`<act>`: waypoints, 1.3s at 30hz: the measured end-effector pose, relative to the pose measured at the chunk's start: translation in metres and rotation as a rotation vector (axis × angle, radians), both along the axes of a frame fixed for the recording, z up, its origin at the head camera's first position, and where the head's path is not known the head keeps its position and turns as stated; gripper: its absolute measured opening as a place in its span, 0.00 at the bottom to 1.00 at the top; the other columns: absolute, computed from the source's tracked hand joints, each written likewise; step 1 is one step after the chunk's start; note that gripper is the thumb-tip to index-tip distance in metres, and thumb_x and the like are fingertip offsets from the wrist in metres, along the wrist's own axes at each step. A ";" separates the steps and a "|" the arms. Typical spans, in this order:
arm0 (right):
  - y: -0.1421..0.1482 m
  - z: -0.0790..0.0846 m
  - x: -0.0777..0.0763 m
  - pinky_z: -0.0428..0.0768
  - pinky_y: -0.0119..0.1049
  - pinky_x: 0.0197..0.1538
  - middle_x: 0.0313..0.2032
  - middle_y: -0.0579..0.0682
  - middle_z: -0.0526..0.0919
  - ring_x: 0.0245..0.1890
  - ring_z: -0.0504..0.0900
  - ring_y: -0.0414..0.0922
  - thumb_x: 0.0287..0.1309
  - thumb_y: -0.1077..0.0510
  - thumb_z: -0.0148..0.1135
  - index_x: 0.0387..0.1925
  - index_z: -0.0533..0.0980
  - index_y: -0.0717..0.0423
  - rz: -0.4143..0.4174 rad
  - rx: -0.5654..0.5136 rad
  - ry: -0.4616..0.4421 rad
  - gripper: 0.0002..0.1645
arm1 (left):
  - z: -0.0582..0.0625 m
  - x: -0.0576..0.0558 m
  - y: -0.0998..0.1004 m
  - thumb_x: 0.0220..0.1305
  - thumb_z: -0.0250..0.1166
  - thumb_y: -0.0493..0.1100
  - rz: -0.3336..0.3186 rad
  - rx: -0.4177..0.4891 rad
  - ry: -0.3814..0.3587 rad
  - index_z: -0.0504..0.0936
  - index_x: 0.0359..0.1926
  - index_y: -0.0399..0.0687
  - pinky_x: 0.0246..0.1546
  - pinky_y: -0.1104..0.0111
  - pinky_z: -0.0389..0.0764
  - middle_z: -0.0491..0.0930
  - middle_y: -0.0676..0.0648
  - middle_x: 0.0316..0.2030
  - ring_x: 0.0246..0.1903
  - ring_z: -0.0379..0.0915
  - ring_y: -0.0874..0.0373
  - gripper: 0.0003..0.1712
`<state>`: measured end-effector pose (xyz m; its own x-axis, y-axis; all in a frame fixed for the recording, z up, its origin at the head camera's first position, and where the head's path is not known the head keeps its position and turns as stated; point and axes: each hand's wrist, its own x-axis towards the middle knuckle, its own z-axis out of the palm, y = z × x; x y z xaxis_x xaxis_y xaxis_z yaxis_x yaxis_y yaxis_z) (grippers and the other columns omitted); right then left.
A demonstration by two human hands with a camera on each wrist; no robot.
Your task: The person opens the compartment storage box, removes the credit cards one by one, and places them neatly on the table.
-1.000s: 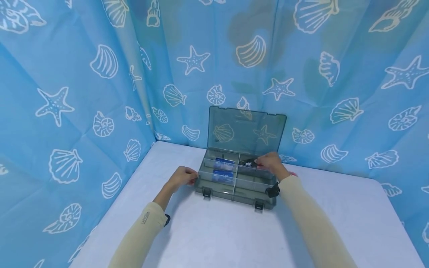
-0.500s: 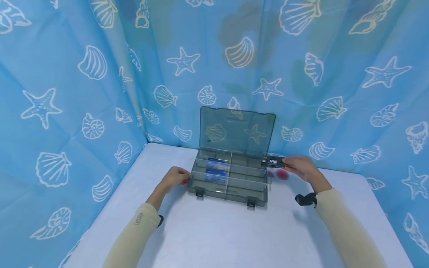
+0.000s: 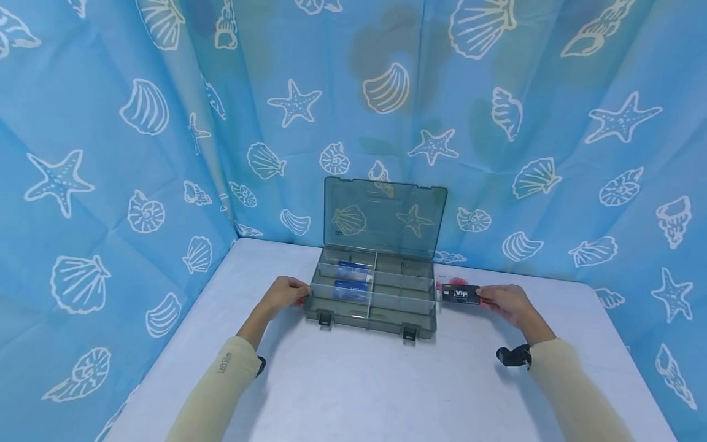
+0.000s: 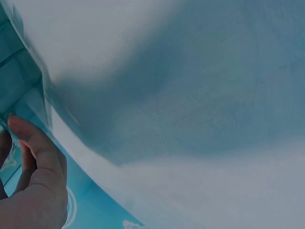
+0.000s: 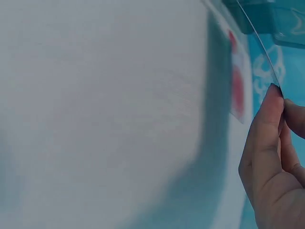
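Note:
A grey translucent compartment box (image 3: pixel 402 317) stands on the table with its lid (image 3: pixel 383 218) raised. At its left edge, my left hand (image 3: pixel 285 293) holds the side wall between curled fingers and thumb; the left wrist view shows the hand (image 4: pixel 40 176) at the box corner (image 4: pixel 21 67). To the right of the box, my right hand (image 3: pixel 509 302) pinches a black card marked "Vip" (image 3: pixel 461 294) by its right end. The right wrist view shows this card (image 5: pixel 261 47) edge-on between thumb and fingers. Two blue cards (image 3: pixel 351 291) lie in left compartments.
A white card with red patches (image 3: pixel 456 281) lies on the table right of the box, partly hidden behind the black card. The white-covered table (image 3: pixel 386 393) meets blue seashell-print curtains (image 3: pixel 298 153) at the back and left.
My right hand has lifted the black card out of the box's back right compartment, carried it right, then lowered it toward the table beside the box. The left hand stays at the box edge.

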<state>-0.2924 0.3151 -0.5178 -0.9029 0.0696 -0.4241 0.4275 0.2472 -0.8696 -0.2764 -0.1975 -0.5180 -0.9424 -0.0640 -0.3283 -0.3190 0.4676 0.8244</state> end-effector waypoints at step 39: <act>-0.008 -0.023 0.004 0.83 0.31 0.37 0.40 0.61 0.83 0.28 0.86 0.43 0.64 0.53 0.63 0.58 0.69 0.74 -0.072 0.199 -0.026 0.32 | 0.005 0.004 -0.002 0.67 0.62 0.42 -0.016 0.012 -0.004 0.83 0.46 0.36 0.38 0.64 0.83 0.81 0.42 0.40 0.36 0.79 0.52 0.13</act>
